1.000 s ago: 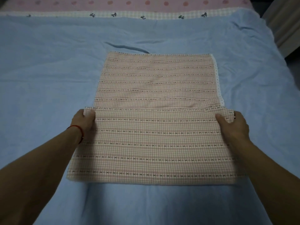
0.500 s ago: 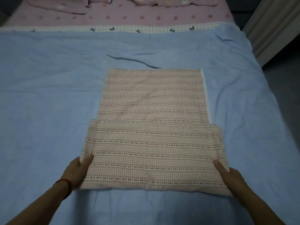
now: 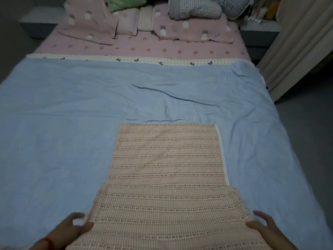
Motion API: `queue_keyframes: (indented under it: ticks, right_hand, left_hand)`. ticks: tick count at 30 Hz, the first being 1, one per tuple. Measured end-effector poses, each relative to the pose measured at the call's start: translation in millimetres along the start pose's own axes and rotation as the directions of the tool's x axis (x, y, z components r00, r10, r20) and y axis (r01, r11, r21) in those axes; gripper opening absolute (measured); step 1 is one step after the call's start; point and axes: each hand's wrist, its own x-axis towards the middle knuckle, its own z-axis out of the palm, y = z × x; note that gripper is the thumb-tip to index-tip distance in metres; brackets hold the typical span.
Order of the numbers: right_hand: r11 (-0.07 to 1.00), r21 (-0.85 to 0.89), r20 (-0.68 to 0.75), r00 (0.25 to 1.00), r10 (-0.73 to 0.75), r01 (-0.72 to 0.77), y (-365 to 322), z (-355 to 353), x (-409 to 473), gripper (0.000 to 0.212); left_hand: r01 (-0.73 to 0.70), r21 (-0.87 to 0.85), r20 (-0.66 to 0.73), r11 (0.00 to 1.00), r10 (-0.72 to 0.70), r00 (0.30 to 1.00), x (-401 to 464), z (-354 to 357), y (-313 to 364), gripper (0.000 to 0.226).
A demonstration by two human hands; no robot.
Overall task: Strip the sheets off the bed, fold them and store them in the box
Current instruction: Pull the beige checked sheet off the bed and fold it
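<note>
A pink checked sheet [image 3: 167,159] lies folded on the blue sheet [image 3: 54,123] that covers the bed. Its near part is folded over and forms a wider band across the bottom. My left hand [image 3: 73,226] pinches that band's left edge, thumb on top and fingers curled at the rim. My right hand [image 3: 261,226] holds the right edge, thumb on the fabric and fingers beside it. No box is in view.
At the head of the bed a pink dotted sheet [image 3: 144,49] shows, with pink pillows [image 3: 90,24] and bundled bedding [image 3: 194,9] on it. A beige curtain [image 3: 297,51] hangs at the right, above grey floor [image 3: 315,132].
Both hands have slid from the far corners of the folded band back to its near side edges. My head has tilted up, so the head of the bed is in view.
</note>
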Motion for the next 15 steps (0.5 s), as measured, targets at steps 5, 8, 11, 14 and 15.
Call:
queue_keyframes:
  ticks: [5, 8, 11, 14, 15]
  right_hand:
    - [0.981, 0.146, 0.182, 0.972, -0.152, 0.126, -76, -18, 13, 0.026]
    - [0.903, 0.429, 0.151, 0.985, -0.089, 0.016, -124, -14, 46, 0.023]
    - [0.833, 0.554, 0.077, 0.996, -0.049, -0.002, -184, -5, 93, 0.025]
    - [0.861, 0.508, 0.053, 0.998, -0.03, -0.001, -233, 13, 152, 0.045]
    - [0.884, 0.467, 0.057, 0.998, -0.03, 0.0, -244, 21, 174, 0.05]
  left_hand:
    - [-0.016, -0.442, 0.157, 0.897, 0.095, 0.983, -5, -48, 88, 0.023]
    - [0.055, -0.627, 0.09, 0.777, 0.002, 0.996, 31, -76, 130, 0.016]
    - [0.051, -0.663, 0.003, 0.747, -0.066, 0.998, 76, -95, 172, 0.016]
    - [0.069, -0.619, 0.001, 0.782, -0.087, 0.996, 139, -98, 211, 0.033]
    - [0.077, -0.608, 0.014, 0.79, -0.086, 0.996, 160, -93, 221, 0.041]
